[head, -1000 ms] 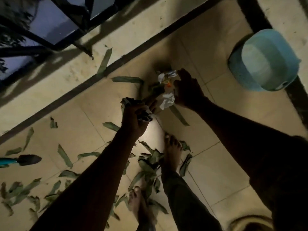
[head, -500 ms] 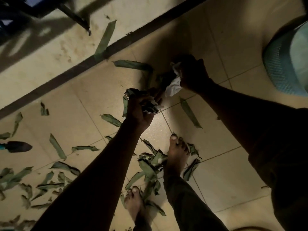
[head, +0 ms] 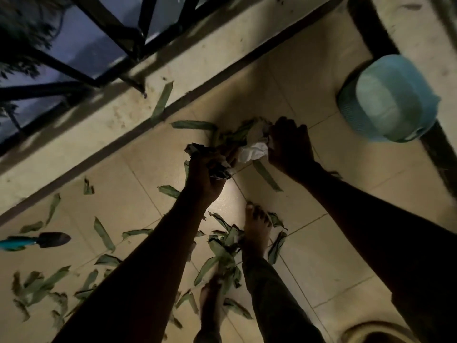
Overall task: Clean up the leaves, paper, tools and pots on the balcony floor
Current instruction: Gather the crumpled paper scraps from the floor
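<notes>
Paper is in both hands at this moment. The left hand (head: 205,174) has its fingers curled around a dark crumpled wad (head: 212,159), which it holds above the floor. The right hand (head: 289,144), a little farther and to the right, has its fingers clamped on a white crumpled paper (head: 254,151) that lies among some leaves at the far side of the tiles. The two hands are near each other but not touching.

Long green leaves (head: 222,246) are scattered over the tiled floor (head: 321,256), many around the bare feet and more at the near left. A small trowel (head: 37,240) with a blue handle lies at the left edge, well apart from the hands. A light blue pot (head: 385,100) stands at the far right, by the dark border of the floor.

The paper looks very light and soft (it is already crushed), so I judge that it can be squeezed anywhere into a ball. The leaves seem thin and limp; it is better to gather them in a bunch than one by one. The trowel is stiff and should be taken by the handle.
</notes>
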